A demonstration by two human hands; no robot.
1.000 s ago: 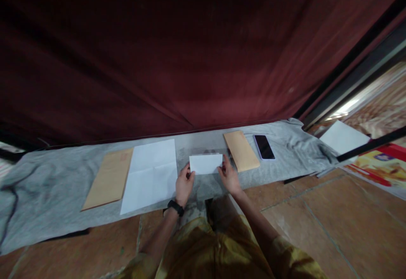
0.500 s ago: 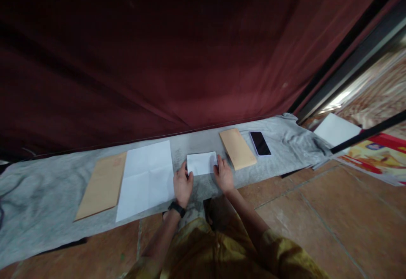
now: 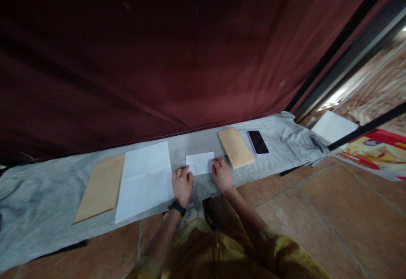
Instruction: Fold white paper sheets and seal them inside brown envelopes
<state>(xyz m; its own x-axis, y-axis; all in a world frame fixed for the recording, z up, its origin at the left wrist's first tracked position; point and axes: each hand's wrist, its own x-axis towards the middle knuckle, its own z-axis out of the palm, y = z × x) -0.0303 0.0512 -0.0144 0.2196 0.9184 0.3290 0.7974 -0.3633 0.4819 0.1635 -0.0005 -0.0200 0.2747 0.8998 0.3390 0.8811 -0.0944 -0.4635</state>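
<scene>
A small folded white paper [image 3: 199, 163] lies on the grey cloth [image 3: 203, 140] in front of me. My left hand [image 3: 182, 187], with a dark band at the wrist, rests palm down at its left edge, fingers laid out and fingertips touching the lower left corner. At the right edge, the fingers of my right hand [image 3: 222, 176] are bent and pressed together on the paper. To the left of my left hand is a large white sheet [image 3: 145, 181] with crossing creases. A brown envelope [image 3: 102, 188] lies beside that sheet.
Another brown envelope [image 3: 236, 148] and a dark-screened phone [image 3: 258, 142] lie to the right on the cloth. Behind the cloth hangs a dark red curtain [image 3: 190, 59]. A metal frame, a white board [image 3: 334, 126] and a colourful printed box [image 3: 377, 152] stand at the right.
My right hand has shifted slightly left and its fingers have come over the right edge of the folded paper. My left hand has barely moved. The view has tilted slightly.
</scene>
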